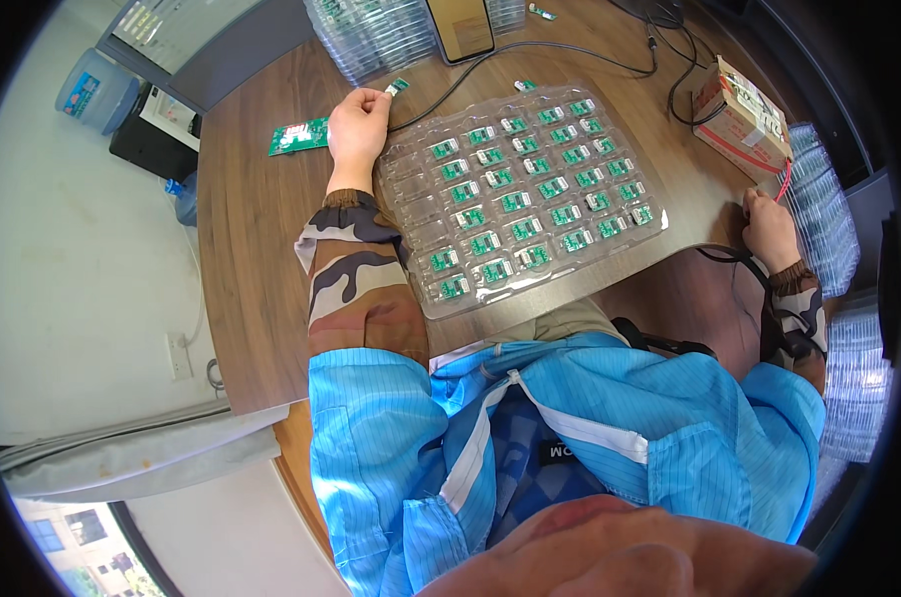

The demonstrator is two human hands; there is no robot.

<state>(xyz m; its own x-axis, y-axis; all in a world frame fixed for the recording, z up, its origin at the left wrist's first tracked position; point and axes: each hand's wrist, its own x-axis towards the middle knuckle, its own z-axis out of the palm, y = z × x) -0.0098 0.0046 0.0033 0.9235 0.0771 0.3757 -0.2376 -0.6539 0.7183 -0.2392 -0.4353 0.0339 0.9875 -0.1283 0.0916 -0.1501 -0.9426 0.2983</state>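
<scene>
Board, small and green, is pinched between the thumb and fingers of my left hand, just beyond the far left corner of the tray. From the left: a blue water bottle stands by the pale wall, well apart from my work. On the left part of the wooden surface lies a larger green panel, just beside my left wrist and partly hidden by it. My camouflage left sleeve runs along the tray's near left side. Behind the held piece rises a stack of clear plastic trays, with a phone upright against it. A black cable curves from near my left hand across the back.

The clear tray lies flat in the middle, with small green boards in most pockets; several at its left side are bare. One loose piece lies at its far edge. To the right stands a cardboard box, with a red strand at its near corner. My right hand is loosely curled below that, at the surface's right edge; I cannot tell whether it grips anything. More clear trays stand beyond it.
</scene>
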